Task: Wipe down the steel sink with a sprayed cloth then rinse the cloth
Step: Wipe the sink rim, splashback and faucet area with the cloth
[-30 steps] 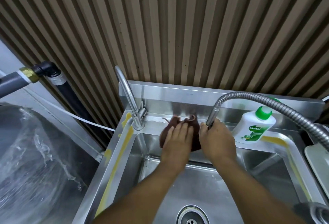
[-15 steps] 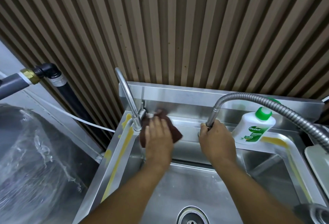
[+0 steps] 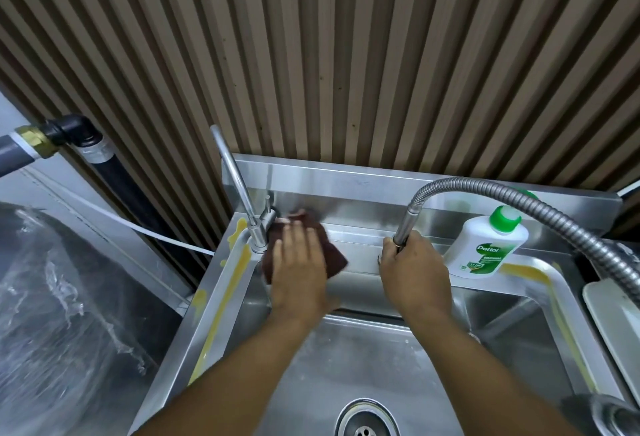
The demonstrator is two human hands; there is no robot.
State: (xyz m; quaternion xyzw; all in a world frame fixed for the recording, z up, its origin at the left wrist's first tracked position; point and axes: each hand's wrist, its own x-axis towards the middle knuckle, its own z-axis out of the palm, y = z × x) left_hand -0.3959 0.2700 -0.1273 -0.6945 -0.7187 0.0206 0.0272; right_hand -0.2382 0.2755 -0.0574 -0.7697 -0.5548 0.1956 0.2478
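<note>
A wall of vertical brown slats (image 3: 346, 54) rises behind the steel sink (image 3: 381, 186). The sink fills the lower middle of the view, with a raised back panel, a flat ledge in front of it and a deep basin below. Left of the sink sits a large bulk wrapped in clear plastic (image 3: 62, 314), and above that a black pipe (image 3: 114, 175) runs down the wall. A flexible metal hose (image 3: 554, 213) arches over the sink's right rear corner and comes down onto the back ledge. At the sink's right edge lies part of a white tray (image 3: 616, 324).

The left hand (image 3: 299, 269), slightly blurred, lies flat with straight fingers, pressing the brown cloth (image 3: 337, 255) against the sink's back ledge near its left rear corner. The cloth touches the base of the curved faucet (image 3: 235, 186). The right hand (image 3: 415, 269) is curled round the lower end of the hose at the middle of the ledge, apart from the left hand.

A white Dettol bottle (image 3: 485, 245) with a green cap stands on the ledge just right of that hand. Yellow residue (image 3: 221, 300) streaks the sink's left rim. The drain (image 3: 365, 425) sits in the basin floor.
</note>
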